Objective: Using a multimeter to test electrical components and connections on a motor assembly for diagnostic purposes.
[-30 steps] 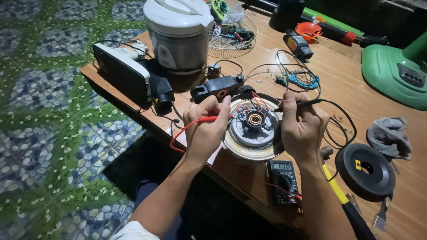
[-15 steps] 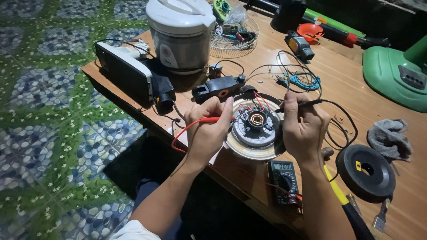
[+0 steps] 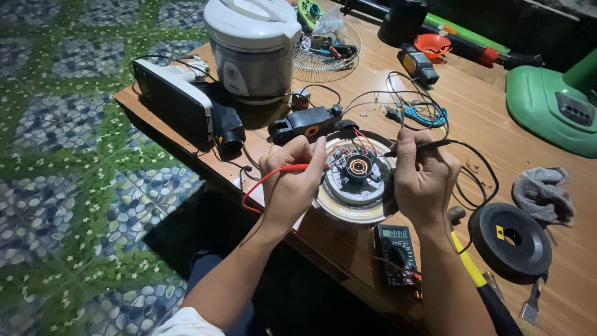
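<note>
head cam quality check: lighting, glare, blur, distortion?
Head view: light falls on the middle, far corners dark; soft glare on the white rice cooker; left hand, right hand and round motor unit sharp, no motion blur; wide-angle bending at the table edge; multimeter screen too small to read.

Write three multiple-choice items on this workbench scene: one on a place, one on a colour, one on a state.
1. Where does the small black multimeter lie?
A. near table edge, between the forearms
B. on the white rice cooker
C. on the floor

2. What colour is the thin probe in the left hand?
A. green
B. red
C. white

3. How is the round metal heating plate?
A. boxed
B. covered by cloth
C. exposed, wired

Answers: 1 A, it sits below the plate; 2 B, a red probe runs through the fingers; 3 C, wires show.
</note>
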